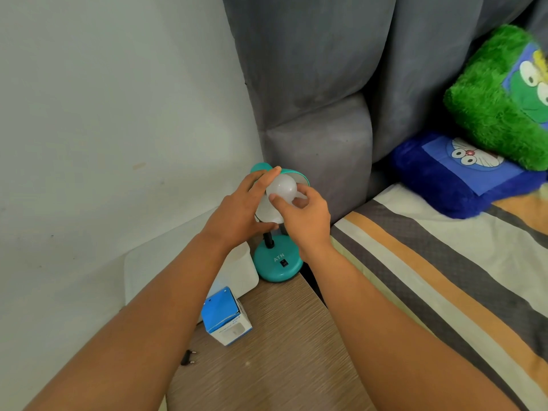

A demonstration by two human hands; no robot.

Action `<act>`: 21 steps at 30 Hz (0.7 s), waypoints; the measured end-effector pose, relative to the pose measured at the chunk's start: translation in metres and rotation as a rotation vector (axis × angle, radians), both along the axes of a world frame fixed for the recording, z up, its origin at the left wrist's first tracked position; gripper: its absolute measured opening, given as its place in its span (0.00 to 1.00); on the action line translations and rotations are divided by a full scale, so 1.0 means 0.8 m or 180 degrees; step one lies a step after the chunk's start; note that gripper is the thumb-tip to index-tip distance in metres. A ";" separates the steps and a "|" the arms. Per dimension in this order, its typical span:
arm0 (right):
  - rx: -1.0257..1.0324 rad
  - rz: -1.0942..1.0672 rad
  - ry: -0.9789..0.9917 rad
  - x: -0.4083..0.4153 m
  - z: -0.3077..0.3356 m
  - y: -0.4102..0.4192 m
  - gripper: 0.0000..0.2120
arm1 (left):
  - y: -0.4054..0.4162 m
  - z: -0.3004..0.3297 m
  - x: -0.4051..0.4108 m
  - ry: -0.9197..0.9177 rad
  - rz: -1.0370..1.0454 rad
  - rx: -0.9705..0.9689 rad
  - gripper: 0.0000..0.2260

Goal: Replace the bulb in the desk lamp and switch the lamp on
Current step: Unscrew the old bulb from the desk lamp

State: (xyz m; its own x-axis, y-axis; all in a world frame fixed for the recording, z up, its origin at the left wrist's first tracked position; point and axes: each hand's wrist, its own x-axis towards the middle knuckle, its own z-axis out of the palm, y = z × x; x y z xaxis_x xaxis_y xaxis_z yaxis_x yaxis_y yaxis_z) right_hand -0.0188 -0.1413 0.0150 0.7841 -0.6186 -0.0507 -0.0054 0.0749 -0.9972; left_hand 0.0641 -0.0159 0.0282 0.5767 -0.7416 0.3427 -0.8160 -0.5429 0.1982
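The right hand [299, 215] pinches the white bulb [281, 188] at the teal lamp [277, 262] shade's mouth; the left hand [243, 209] grips the shade. Whether it goes in or comes out cannot be told. The switch [283, 263] — at 6 o'clock of the bulb — remains to press.

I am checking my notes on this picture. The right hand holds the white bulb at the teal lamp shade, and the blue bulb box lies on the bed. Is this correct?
Not quite. The head view shows the blue bulb box standing on the wooden table, not on the bed. The rest holds: the right hand holds the white bulb at the teal lamp shade.
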 end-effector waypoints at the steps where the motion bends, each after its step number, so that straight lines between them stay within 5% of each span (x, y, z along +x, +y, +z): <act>1: 0.0178 0.0044 0.0028 0.002 -0.001 0.001 0.28 | 0.000 0.000 0.000 -0.0002 0.0000 -0.0023 0.46; 9: 0.1597 0.0196 -0.0009 0.004 0.008 0.000 0.22 | 0.001 0.001 -0.002 0.0002 -0.0034 -0.0107 0.44; 11: 0.1255 0.0068 0.0003 0.003 0.009 0.001 0.20 | 0.001 0.001 -0.003 0.0007 -0.0024 -0.0095 0.45; 16: -0.1143 0.0142 0.0089 -0.003 0.006 0.002 0.26 | 0.001 0.002 -0.004 0.0041 -0.0022 -0.0118 0.46; 21: -0.0519 0.0198 0.0232 -0.001 0.005 0.005 0.32 | 0.000 0.000 -0.004 0.0084 -0.0040 -0.0196 0.46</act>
State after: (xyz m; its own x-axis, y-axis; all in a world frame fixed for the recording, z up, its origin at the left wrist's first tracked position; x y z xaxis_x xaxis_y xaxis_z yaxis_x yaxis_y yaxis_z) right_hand -0.0198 -0.1371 0.0190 0.8189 -0.5738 -0.0116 -0.0775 -0.0905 -0.9929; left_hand 0.0605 -0.0158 0.0283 0.5770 -0.7268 0.3727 -0.8167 -0.5189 0.2525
